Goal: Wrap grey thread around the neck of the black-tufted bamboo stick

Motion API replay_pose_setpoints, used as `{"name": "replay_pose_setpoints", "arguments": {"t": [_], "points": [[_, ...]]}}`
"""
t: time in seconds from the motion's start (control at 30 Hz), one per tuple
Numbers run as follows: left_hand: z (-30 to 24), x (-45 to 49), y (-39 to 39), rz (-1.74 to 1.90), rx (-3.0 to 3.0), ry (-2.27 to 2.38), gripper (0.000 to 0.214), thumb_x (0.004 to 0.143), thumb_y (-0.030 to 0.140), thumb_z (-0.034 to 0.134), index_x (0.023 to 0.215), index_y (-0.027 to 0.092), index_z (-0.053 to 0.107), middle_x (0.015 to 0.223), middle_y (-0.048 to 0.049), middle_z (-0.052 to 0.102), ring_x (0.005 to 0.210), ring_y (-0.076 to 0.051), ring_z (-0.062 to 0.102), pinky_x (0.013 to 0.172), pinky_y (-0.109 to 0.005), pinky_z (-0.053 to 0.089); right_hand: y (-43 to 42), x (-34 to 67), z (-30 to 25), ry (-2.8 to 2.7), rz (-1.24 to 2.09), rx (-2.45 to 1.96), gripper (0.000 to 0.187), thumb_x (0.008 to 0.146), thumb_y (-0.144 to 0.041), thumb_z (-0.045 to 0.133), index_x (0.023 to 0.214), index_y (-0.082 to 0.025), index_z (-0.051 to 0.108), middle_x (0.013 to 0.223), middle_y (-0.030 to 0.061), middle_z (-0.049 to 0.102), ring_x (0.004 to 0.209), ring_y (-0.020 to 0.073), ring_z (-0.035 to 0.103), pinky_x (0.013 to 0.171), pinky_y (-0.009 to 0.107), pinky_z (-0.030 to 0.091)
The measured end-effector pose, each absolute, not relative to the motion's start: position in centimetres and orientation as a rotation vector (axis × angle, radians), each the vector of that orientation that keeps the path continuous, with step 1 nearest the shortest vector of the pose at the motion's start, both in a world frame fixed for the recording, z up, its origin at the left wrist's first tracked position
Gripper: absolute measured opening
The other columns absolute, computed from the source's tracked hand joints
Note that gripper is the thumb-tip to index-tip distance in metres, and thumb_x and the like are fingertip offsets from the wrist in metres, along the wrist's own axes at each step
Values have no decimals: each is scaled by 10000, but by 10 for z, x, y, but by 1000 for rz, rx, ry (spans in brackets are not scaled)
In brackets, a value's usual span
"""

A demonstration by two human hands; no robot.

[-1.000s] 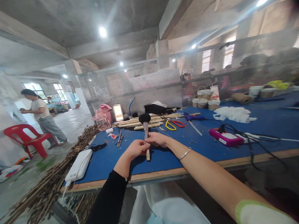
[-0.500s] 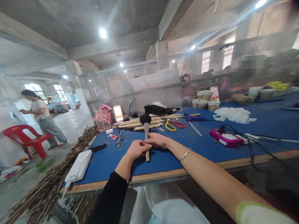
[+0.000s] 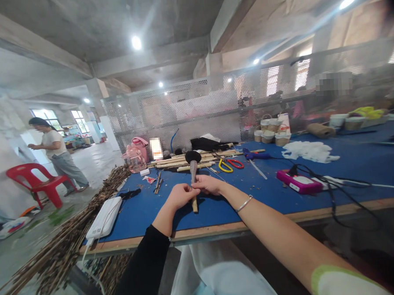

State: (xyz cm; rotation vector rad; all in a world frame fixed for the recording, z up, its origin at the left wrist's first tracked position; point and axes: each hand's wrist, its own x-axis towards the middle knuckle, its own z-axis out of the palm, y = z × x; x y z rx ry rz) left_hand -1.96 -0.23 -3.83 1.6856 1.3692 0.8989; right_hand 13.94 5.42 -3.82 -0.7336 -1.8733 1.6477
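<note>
A short wooden stick [image 3: 195, 205] with a round black head [image 3: 193, 156] and a grey wrapped neck [image 3: 193, 170] stands out between my two hands over the blue tabletop. My left hand [image 3: 182, 195] is closed on it from the left, thumb and forefinger pinched at the lower end of the wrapping. From the right, my right hand [image 3: 208, 184] grips the same spot, its fingers partly hidden behind the stick. The two hands meet at the fingertips. Below them the bare end of the stick shows.
Behind the hands lie several pale sticks [image 3: 171, 161] and scissors [image 3: 230, 164] with yellow and red handles. A glue gun [image 3: 255, 155], a magenta box [image 3: 298, 182] with black cables and white fluff [image 3: 311, 151] are to the right. A white power bank [image 3: 104, 217] lies left.
</note>
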Motion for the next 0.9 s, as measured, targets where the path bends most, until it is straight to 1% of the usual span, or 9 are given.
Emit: {"name": "replay_pose_setpoints", "arguments": {"t": [0.1, 0.2, 0.37, 0.43, 0.53, 0.67, 0.8, 0.9], "points": [[-38, -22, -1, 881, 1704, 1387, 395, 589, 511, 667, 589, 142, 529, 461, 17, 517, 413, -78, 427, 440, -213, 329, 55, 140, -38, -1879, 1640, -731, 380, 668, -431, 676, 777, -176, 417, 457, -114, 367, 328, 15, 212, 314, 171, 111], [-37, -21, -2, 844, 1682, 1342, 392, 613, 515, 643, 612, 140, 531, 503, 11, 526, 438, -82, 460, 466, -224, 390, 54, 140, -38, -1883, 1646, -735, 372, 674, -422, 674, 778, -177, 414, 454, -114, 359, 331, 15, 205, 316, 168, 105], [-35, -16, -4, 804, 1635, 1265, 348, 669, 471, 594, 628, 132, 528, 535, 24, 473, 492, -82, 492, 523, -231, 447, 52, 140, -37, -1896, 1654, -736, 371, 671, -416, 679, 780, -172, 422, 467, -103, 388, 339, 16, 221, 316, 166, 112], [-36, -15, -4, 803, 1636, 1279, 336, 673, 457, 593, 638, 128, 535, 533, 19, 479, 477, -82, 490, 503, -228, 438, 52, 140, -37, -1898, 1648, -736, 383, 662, -422, 686, 776, -172, 419, 472, -100, 402, 336, 16, 230, 312, 167, 112], [-37, -16, -2, 827, 1666, 1341, 344, 662, 471, 606, 647, 133, 541, 515, 14, 504, 425, -80, 462, 438, -215, 388, 53, 140, -38, -1896, 1648, -736, 404, 648, -435, 694, 774, -174, 412, 459, -109, 386, 327, 13, 208, 311, 169, 101], [-39, -19, -1, 856, 1703, 1387, 385, 609, 509, 654, 614, 145, 527, 469, 17, 509, 385, -78, 421, 401, -214, 328, 55, 140, -39, -1899, 1652, -729, 402, 648, -439, 692, 775, -174, 417, 453, -112, 375, 326, 14, 210, 315, 171, 108], [-37, -19, -2, 833, 1664, 1345, 387, 579, 492, 681, 597, 149, 503, 503, 7, 530, 430, -88, 465, 445, -227, 381, 55, 140, -39, -1908, 1650, -734, 386, 657, -432, 686, 769, -173, 422, 450, -112, 358, 333, 17, 205, 318, 174, 102], [-34, -17, -5, 811, 1611, 1278, 370, 604, 477, 656, 590, 148, 486, 513, 30, 482, 466, -74, 464, 504, -229, 426, 53, 140, -37, -1916, 1647, -735, 369, 667, -427, 675, 764, -171, 428, 451, -111, 343, 344, 20, 202, 322, 173, 100]]}}
